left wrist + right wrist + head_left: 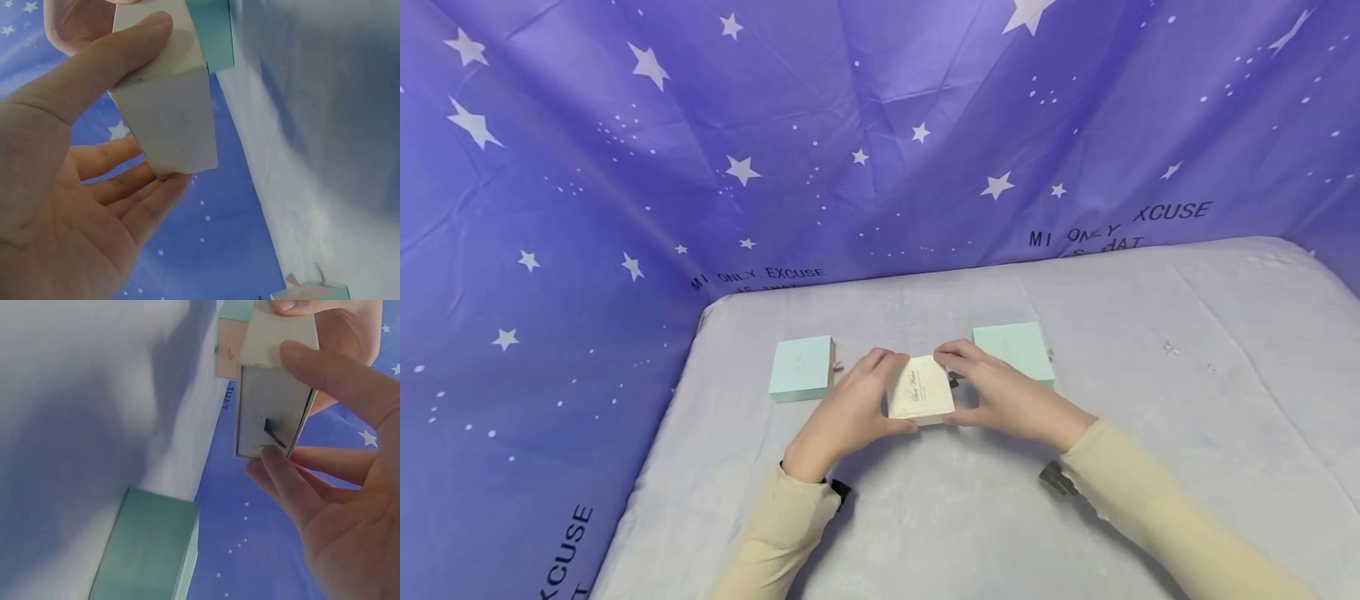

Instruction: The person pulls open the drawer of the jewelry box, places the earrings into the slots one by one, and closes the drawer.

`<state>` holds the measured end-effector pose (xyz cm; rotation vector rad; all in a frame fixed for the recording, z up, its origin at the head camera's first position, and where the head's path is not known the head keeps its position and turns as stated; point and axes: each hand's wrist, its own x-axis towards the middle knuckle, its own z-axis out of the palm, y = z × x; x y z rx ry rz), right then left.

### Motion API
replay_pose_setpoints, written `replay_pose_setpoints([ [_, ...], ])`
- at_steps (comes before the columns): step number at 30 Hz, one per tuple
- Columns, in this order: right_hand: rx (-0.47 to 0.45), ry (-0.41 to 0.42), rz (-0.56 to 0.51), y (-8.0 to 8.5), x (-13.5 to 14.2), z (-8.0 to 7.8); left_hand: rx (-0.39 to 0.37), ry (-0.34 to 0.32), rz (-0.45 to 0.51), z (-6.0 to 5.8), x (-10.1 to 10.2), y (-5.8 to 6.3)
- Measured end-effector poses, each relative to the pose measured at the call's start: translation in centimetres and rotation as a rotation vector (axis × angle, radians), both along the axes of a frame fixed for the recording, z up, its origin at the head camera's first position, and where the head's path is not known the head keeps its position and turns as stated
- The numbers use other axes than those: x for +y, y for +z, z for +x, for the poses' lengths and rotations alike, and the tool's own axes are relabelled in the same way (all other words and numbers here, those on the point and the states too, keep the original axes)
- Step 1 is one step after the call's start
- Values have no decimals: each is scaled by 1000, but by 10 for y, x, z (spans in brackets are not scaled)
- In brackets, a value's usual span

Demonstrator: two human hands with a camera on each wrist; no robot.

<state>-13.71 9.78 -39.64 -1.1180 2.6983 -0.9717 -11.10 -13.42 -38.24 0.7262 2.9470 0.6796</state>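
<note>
A small white drawer-style box (921, 388) with dark script printed on its top is held up between both hands. My left hand (859, 402) grips its left side, thumb on the near face and fingertips at the far edge. On the opposite side my right hand (1000, 396) pinches the box the same way. In the right wrist view, the end of the white box (265, 406) shows an inset drawer front with a short dark ribbon tab (273, 432). The left wrist view shows the box's other end (172, 128), plain and closed.
A mint-green box (801, 367) with a pinkish drawer end and ribbon lies left of the hands. Another mint-green box (1015, 350) sits behind the right hand. Two small shiny pieces (1171, 348) rest on the grey cloth-covered table (1150, 433) at right. A purple star-patterned curtain (865, 108) hangs behind.
</note>
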Motion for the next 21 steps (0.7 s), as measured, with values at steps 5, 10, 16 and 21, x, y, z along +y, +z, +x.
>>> replay_pose_setpoints([
  [5, -23, 5, 20, -2, 13, 12, -14, -33, -4, 10, 8, -3],
  [10, -14, 23, 52, -6, 22, 22, -40, -53, -7, 17, 14, -8],
  [16, -6, 26, 79, -13, 29, 28, -34, -82, -49, 20, 22, -16],
  [21, -24, 26, 93, -19, 34, 34, -26, -114, -66, 21, 26, -25],
])
